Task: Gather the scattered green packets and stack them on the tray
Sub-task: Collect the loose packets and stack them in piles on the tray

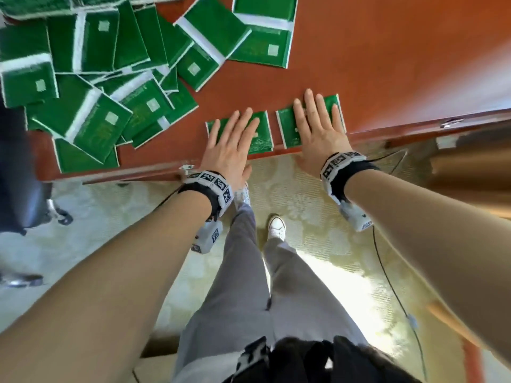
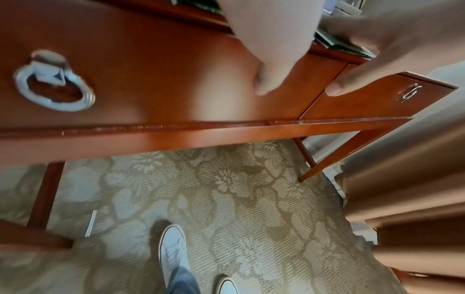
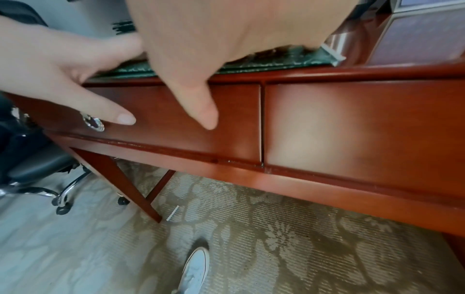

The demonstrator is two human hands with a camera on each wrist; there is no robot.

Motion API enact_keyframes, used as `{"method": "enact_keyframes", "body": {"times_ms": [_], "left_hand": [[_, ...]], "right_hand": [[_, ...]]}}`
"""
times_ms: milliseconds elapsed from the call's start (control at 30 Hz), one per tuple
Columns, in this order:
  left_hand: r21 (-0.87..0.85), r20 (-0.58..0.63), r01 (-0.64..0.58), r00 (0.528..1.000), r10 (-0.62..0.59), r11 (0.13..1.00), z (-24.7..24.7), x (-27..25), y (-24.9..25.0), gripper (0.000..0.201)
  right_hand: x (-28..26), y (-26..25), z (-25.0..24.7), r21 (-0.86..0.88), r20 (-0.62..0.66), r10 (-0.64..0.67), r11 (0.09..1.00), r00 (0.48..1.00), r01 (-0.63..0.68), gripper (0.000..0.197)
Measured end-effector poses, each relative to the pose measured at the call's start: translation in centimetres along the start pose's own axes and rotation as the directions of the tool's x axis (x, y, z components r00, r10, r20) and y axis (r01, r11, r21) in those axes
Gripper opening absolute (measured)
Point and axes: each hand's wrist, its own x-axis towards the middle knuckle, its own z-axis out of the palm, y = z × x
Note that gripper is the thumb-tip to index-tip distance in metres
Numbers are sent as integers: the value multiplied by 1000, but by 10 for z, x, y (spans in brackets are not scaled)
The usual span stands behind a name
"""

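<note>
Two green packets lie side by side at the front edge of the red-brown desk (image 1: 387,78). My left hand (image 1: 231,145) presses flat on the left packet (image 1: 262,134), fingers straight and spread. My right hand (image 1: 318,131) lies flat on the right packet (image 1: 284,131) in the same way. Both thumbs hang over the desk edge in front of the drawer, the left thumb (image 2: 269,75) and the right thumb (image 3: 201,111). The right packet's dark green edge (image 3: 276,59) shows under my right palm. A loose heap of green packets (image 1: 105,78) covers the desk's far left. No tray is plainly visible.
A black office chair (image 1: 16,167) stands at the left end of the desk. Drawer fronts with metal ring handles (image 2: 54,83) sit just under the desk edge. A cable (image 1: 395,294) runs over the patterned carpet, and a brown curtain (image 2: 402,189) hangs at the right.
</note>
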Motion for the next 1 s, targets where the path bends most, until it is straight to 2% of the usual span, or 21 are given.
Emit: {"method": "enact_keyframes", "body": {"times_ms": [133,233,333,433,533,633,700,800,900,933,1000], "left_hand": [[-117,-96,80,991,-92,990,10,-26,15,99],[-172,-91,126,986,-143,977,10,-36,21,100],[-203,-75,152,983,-170,967,-8,-30,18,89],[-231,10,150,988,-152,961,-30,-25,12,81],[-214,142,124,985,-95,969,-63,-24,4,75],[-151,323,165,940,-109,975,-114,-22,-3,68],[-92,344,187,928,-145,978,-152,-23,-8,64],[-19,282,164,947,-152,986,-216,-25,-22,60],[22,195,140,971,-141,990,-289,-35,-43,48],[31,139,144,979,-147,989,-313,-41,-51,43],[22,-8,183,983,-183,983,-352,-54,-68,47]], "right_hand": [[-16,-18,14,-11,-112,15,1000,994,-17,82],[-29,-23,12,26,-99,7,1000,995,-4,74],[-28,-23,1,58,-65,23,998,998,-20,68],[-22,-21,-18,66,44,36,997,998,-38,69],[-19,-20,-53,86,211,52,994,976,-71,68],[-9,-21,-86,47,369,41,997,928,-63,47],[0,-21,-111,-43,429,78,997,900,-66,31],[1,-27,-175,-103,379,122,991,917,-89,14],[2,-35,-247,-74,190,111,992,975,-99,27],[5,-38,-273,-51,125,101,994,987,-96,30],[8,-44,-324,-42,-12,95,995,995,-96,31]]}}
